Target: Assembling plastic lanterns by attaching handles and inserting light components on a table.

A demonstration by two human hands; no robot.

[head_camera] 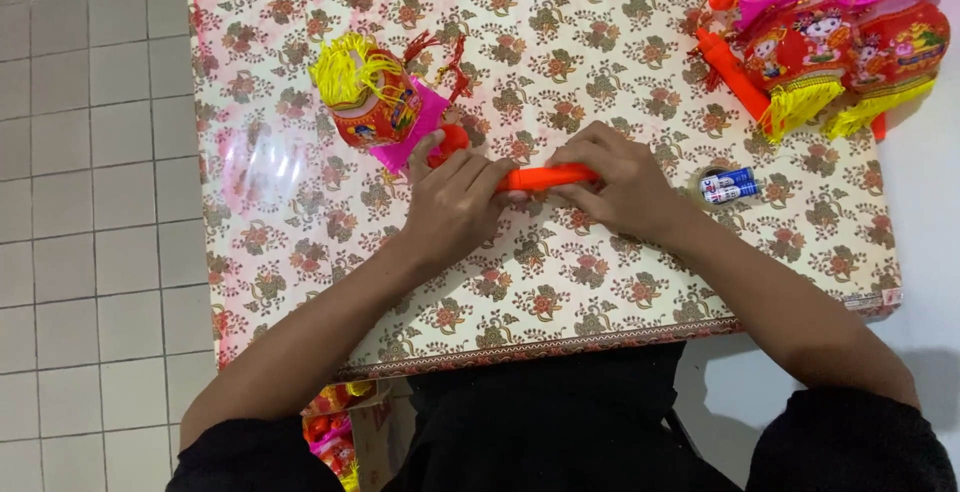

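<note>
An orange plastic handle stick [540, 178] lies across the middle of the floral tablecloth [560, 282]. My left hand [455, 202] grips its left end and my right hand [615, 180] grips its right end. The stick's left end leads to a small red lantern [375, 102] with yellow tassels and a pink base, lying tilted just above my left hand. Part of the stick is hidden under my fingers.
Two more red lanterns [840, 47] with yellow fringes, pink trim and an orange stick [732, 74] lie at the table's far right. Small batteries [732, 187] sit by a tape roll near my right hand. Grey tiled floor [90, 202] lies left; a box of lanterns [340, 422] stands below the table edge.
</note>
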